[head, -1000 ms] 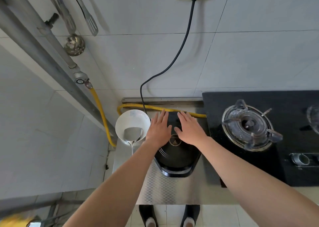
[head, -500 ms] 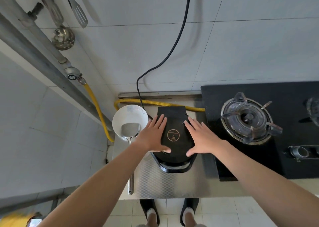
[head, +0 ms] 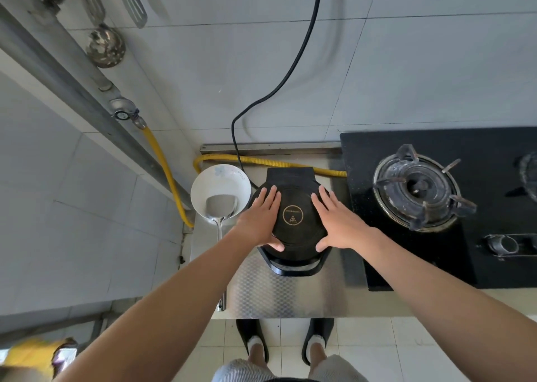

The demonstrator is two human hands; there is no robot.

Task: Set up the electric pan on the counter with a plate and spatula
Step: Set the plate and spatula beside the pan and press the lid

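**A:** What was the electric pan [head: 293,207] made of, and where did it sit?

**B:** It was a round black appliance with a smooth matte lid, faint rings on top and a small gold circular emblem at the centre. A squared hinge block stuck out on its far side and a black loop handle on its near side. It stood on the steel surface [head: 279,291], whose near part had an embossed diamond texture, just left of the black glass gas stove [head: 436,207].

**A:** And the hands?

**B:** Both lay flat and spread on the lid. The left hand [head: 260,220] covered the left side, thumb hooked at the near rim; the right hand [head: 338,221] mirrored it on the right. Fingers were wide, pressing rather than gripping.

**A:** The plate?

**B:** The plate [head: 220,182] was white, glossy and shallow, with a pale floral print, touching or just beside the pan's left edge. In it rested the blade of a metal spatula [head: 220,208], its thin handle running toward the near edge under the left forearm.

**A:** Anything else?

**B:** A black cord [head: 290,70] ran down the tiled wall to behind the pan, crossing a yellow ribbed hose [head: 261,162]. A steel ladle [head: 106,47] and a slotted turner [head: 132,0] hung far left.

**A:** What had changed from a second earlier?

**B:** The hands had slid apart from the lid's far middle to its two sides, uncovering the emblem. Plate and spatula had stayed put.
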